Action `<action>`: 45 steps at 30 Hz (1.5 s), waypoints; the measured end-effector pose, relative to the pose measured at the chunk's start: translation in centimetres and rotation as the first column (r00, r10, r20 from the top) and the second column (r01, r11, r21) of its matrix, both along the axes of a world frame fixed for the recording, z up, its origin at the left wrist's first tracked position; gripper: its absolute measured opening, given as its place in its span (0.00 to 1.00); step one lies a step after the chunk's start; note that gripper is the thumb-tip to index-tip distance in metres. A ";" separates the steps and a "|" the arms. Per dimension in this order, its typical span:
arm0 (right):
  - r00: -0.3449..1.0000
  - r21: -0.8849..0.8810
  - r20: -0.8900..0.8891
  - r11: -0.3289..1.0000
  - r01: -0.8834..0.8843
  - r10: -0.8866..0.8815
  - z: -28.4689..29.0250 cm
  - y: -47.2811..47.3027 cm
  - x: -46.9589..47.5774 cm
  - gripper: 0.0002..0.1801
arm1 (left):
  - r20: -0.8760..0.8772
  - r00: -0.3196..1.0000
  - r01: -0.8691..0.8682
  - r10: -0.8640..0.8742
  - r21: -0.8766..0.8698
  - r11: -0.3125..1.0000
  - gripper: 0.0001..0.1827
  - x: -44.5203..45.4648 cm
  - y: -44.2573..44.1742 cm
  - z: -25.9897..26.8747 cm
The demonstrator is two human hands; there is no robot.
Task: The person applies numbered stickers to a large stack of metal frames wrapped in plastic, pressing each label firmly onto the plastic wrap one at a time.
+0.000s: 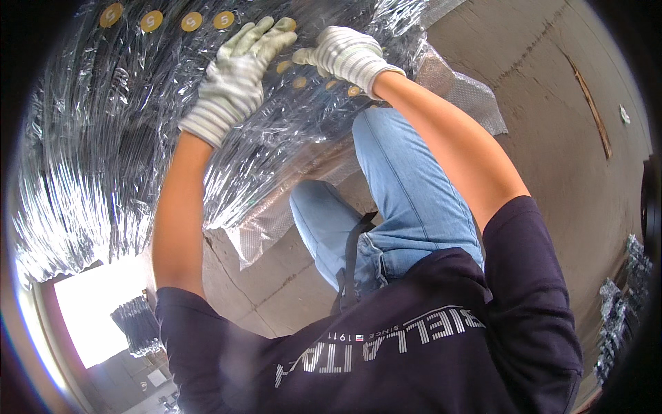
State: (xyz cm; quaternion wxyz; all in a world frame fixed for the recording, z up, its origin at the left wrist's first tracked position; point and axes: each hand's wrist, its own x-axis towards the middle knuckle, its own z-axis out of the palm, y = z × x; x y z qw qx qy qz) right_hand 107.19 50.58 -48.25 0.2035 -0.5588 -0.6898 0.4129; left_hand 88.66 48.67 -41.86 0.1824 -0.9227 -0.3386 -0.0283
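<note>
A large bundle of long, dark pieces wrapped in shiny clear plastic film (129,108) lies before me. Round yellow stickers (151,21) bearing a mark run in a line along it. My left hand (235,77), in a pale striped work glove, rests on the film with its fingers stretched out and holds nothing visible. To its right is my right hand (349,54), gloved the same way, its fingers curled under and its thumb pointing left. It touches the wrapped bundle, but its fingertips are hidden, so whether it pinches film cannot be seen.
Bubble wrap (473,101) sticks out from under the bundle, also near my knees. A thin wooden strip (589,106) and a white scrap (625,114) lie on the concrete floor (543,139). Other wrapped bundles (135,325) stand at lower left and far right (615,315).
</note>
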 end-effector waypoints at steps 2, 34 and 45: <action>1.000 0.047 -0.031 0.999 -0.006 0.007 -0.8 0.5 0.3 0.28 | -0.123 0.990 0.077 -0.070 0.054 0.996 0.30 0.0 -1.3 -1.3; 0.928 -0.389 -0.250 0.906 0.166 -0.278 -11.3 -0.1 0.8 0.27 | -0.217 0.968 -0.184 0.127 -0.267 0.946 0.33 -1.3 -8.3 -13.8; 0.751 -0.460 -0.178 0.728 0.508 -0.636 -10.6 -2.3 -3.2 0.49 | -0.319 0.924 -0.347 0.209 -0.474 0.810 0.11 2.0 -8.9 -18.8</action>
